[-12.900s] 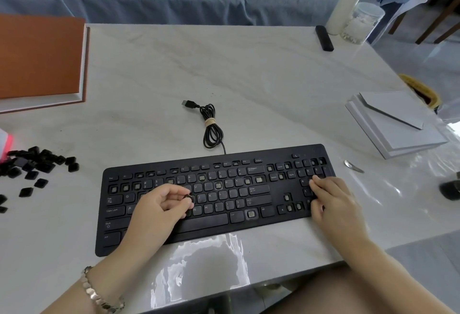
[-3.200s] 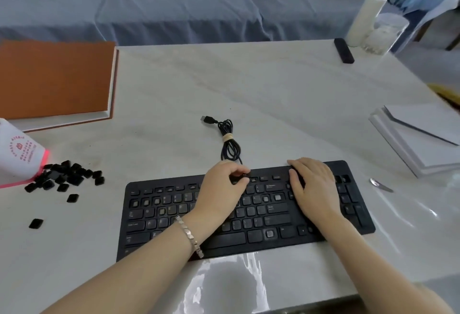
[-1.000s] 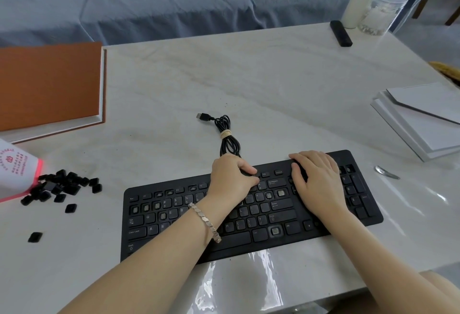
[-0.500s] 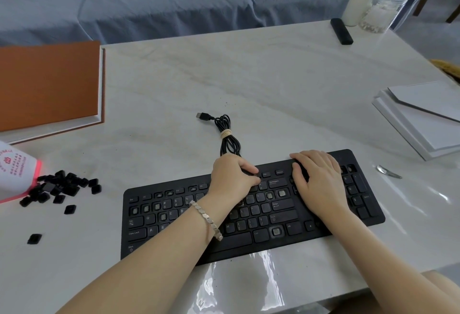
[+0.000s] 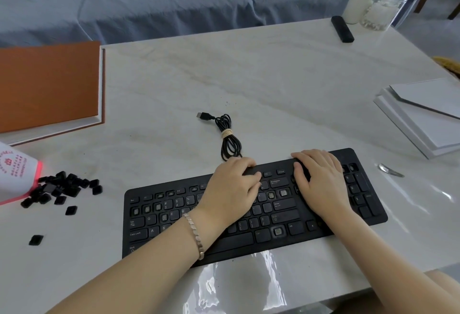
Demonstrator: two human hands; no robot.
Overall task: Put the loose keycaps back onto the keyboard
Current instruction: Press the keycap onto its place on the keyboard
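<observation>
A flat black computer keyboard [image 5: 273, 214] lies on a white marble-look table [image 5: 273, 77], directly under both hands. Its long axis runs left to right and is slightly angled, the right end farther from the person than the left. The spacebar edge faces the person. Several sockets show pale and uncovered, including two between the hands.

The left hand [image 5: 234, 189] rests on the middle of the keyboard with its fingers bent, the tips pressing on the top function row. Whether a keycap sits under them is hidden. A silver link bracelet [image 5: 195, 235] circles that wrist. The right hand [image 5: 321, 181] lies flat, fingers extended over the keys just left of the number pad, holding nothing.

Just beyond the left hand is the keyboard's black USB cable [image 5: 229, 139], coiled and tied, its plug pointing left. Well to the left of the left hand sits a pile of loose black square keycaps [image 5: 62, 189] beside a white pouch with red print [image 5: 15, 176]. Two single keycaps lie nearer the person. Beyond them is a large orange-covered book [image 5: 47, 84]. Right of the right hand lies a small silver metal tool [image 5: 390, 170], and farther off a stack of white flat boxes [image 5: 423, 119].
</observation>
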